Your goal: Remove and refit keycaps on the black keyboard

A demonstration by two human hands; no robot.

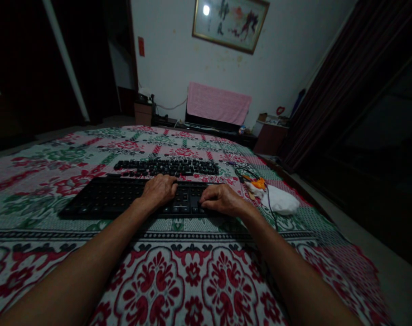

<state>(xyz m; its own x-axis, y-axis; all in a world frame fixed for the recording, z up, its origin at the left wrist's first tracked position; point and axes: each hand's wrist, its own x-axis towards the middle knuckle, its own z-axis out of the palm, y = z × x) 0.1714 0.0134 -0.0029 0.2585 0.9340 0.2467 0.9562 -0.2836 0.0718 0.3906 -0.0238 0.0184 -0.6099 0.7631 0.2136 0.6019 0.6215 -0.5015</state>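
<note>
A black keyboard (115, 194) lies flat on the patterned bedspread, most of its key places bare, with a few keycaps fitted along its near row. My left hand (160, 189) lies across its middle, fingers curled over the far edge, thumb side to the right. At the number pad on the right, my right hand (222, 199) has its thumb and fingers pinched together. A small dark piece that looks like a keycap shows at those fingertips, low against the board. Behind the keyboard, many loose black keycaps (168, 166) are laid out in rows.
The bedspread (192, 280) covers the whole surface. To the right lie a white cloth-like bundle (282, 200), an orange item (259, 182) and a dark cable (269, 206). Beyond stand a pink-covered screen (219, 104) and a low cabinet (271, 138).
</note>
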